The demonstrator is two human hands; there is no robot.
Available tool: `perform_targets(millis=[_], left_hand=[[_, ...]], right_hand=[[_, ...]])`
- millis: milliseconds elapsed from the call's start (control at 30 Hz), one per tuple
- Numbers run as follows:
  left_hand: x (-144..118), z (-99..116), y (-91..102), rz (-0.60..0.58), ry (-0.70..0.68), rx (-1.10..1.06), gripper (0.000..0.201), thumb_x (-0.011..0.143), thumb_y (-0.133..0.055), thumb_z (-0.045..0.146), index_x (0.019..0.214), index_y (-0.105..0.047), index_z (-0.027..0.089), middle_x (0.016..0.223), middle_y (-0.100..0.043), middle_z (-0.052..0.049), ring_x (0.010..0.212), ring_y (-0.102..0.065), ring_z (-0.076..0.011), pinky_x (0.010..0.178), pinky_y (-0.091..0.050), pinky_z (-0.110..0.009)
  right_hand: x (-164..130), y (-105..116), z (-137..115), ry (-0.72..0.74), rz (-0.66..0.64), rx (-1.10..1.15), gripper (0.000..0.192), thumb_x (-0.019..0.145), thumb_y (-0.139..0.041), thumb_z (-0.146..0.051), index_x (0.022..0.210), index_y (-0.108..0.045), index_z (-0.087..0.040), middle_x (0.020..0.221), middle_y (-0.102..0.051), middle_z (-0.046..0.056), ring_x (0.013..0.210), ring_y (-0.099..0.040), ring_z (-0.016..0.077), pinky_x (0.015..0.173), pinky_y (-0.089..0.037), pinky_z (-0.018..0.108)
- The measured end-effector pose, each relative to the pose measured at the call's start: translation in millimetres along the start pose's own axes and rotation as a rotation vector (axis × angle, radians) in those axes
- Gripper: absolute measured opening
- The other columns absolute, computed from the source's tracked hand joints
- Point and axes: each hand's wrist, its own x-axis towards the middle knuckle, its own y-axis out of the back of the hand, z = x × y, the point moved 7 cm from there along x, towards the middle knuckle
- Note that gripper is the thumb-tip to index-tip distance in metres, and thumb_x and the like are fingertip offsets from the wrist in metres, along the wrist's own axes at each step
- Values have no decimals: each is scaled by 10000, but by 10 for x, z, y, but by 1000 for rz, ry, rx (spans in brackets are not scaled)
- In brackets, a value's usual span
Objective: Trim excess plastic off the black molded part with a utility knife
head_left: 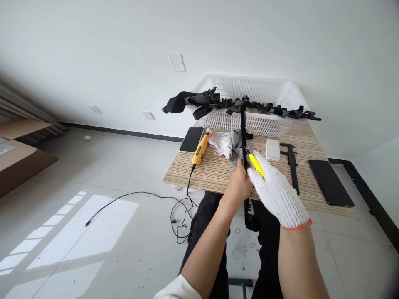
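Note:
My bare left hand (pixel 239 182) is closed round a long black plastic part (pixel 243 128), which runs from the basket's near side down past the table edge. A white knitted glove with an orange cuff covers my right hand (pixel 276 191). It grips a yellow utility knife (pixel 256 165), whose tip points at the middle of the black part, just above my left fingers. Whether the blade touches the plastic I cannot tell. Beyond, several black plastic parts (pixel 202 99) lie across the rim of a white plastic basket (pixel 218 120).
On the wood-patterned table (pixel 177 172) lie a yellow corded tool (pixel 200 149), a crumpled glove (pixel 222 142), a grey cloth (pixel 237 158), a phone (pixel 191 139), a white box (pixel 273 149), a black caliper (pixel 292 166) and a dark phone (pixel 331 182). A cable (pixel 137 192) trails over the floor.

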Motion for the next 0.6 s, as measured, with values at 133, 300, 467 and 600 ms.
perform_targets(millis=[133, 300, 467, 600], left_hand=[[5, 11, -4, 12, 3, -48, 200, 957, -493, 277, 1121, -506, 163, 902, -689, -133, 966, -672, -321, 970, -481, -507], [-5, 0, -17, 2, 1, -34, 234, 971, -469, 315, 1136, -503, 152, 912, -689, -156, 957, -670, -338, 961, -474, -523], [-17, -8, -29, -8, 19, -35, 263, 951, -497, 292, 1177, -509, 159, 965, -695, -166, 1023, -660, -357, 964, -467, -521], [-36, 11, -17, -6, 4, -80, 260, 943, -508, 266, 1179, -523, 159, 972, -693, -167, 1011, -656, -353, 944, -477, -514]], right_hand=[[-9, 23, 44, -2, -28, 36, 571, 991, -409, -398, 1543, -415, -253, 1204, -732, 114, 1064, -715, 283, 947, -555, 456], [-26, 35, 33, -21, -29, 12, 580, 974, -437, -355, 1539, -424, -223, 1150, -750, 127, 994, -734, 281, 917, -570, 460], [-10, 61, 38, -5, 7, 1, 561, 963, -445, -341, 1507, -473, -208, 1093, -764, 128, 942, -741, 284, 853, -589, 448], [-9, 74, 38, 70, 18, 6, 567, 951, -475, -337, 1504, -477, -211, 1192, -736, 136, 1017, -724, 285, 851, -585, 408]])
